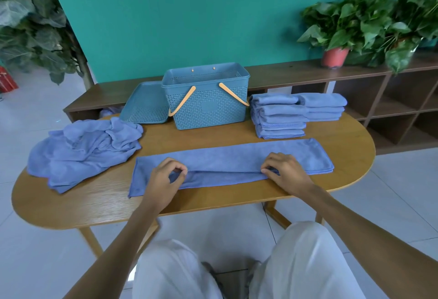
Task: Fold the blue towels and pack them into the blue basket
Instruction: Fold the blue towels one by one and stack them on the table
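A long blue towel (227, 156) lies lengthwise across the near part of the oval wooden table (237, 199), partly folded along its length. My left hand (166, 177) pinches the folded edge left of centre. My right hand (284, 170) pinches the same edge right of centre. The blue basket (208, 109) with orange handles stands open at the table's far middle. A heap of crumpled blue towels (83, 151) lies at the left. Two stacks of folded blue towels (279, 118) stand right of the basket.
The basket's blue lid (144, 106) leans beside the basket on its left. A low dark wooden shelf (355, 85) runs behind the table, with a potted plant (336, 54) on top. Large leafy plants (28, 21) stand at the far left.
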